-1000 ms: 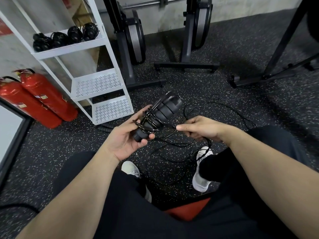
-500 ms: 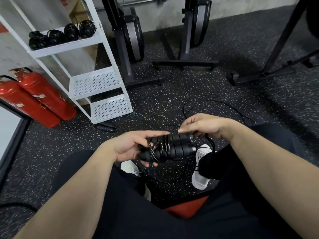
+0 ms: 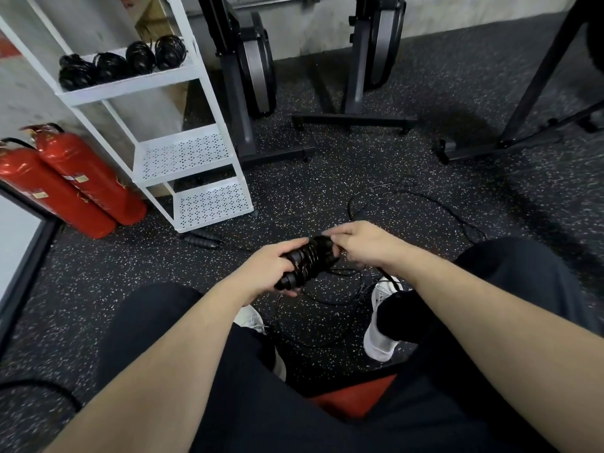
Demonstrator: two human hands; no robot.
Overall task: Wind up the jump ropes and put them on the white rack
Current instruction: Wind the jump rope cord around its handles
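Note:
My left hand (image 3: pixel 266 273) grips the two black handles of a jump rope (image 3: pixel 305 261), held together with several turns of thin black cord wound round them. My right hand (image 3: pixel 362 246) pinches the cord at the handles' far end. The loose cord (image 3: pixel 408 196) trails in loops over the floor ahead and between my feet. A white rack (image 3: pixel 183 155) stands at the left; its top shelf carries several wound black ropes (image 3: pixel 121 65). Another pair of black handles (image 3: pixel 201 238) lies on the floor by the rack's foot.
Two red fire extinguishers (image 3: pixel 65 184) lean left of the rack. Dark exercise machines (image 3: pixel 251 76) and a black frame (image 3: pixel 529 103) stand along the wall behind. My white shoes (image 3: pixel 380 338) rest on the speckled rubber floor. A red seat edge (image 3: pixel 353 398) shows under my legs.
The handle bundle tilted up at first, then dropped level and now slants up to the right. My right hand moved from pulling cord at the side onto the bundle's far end.

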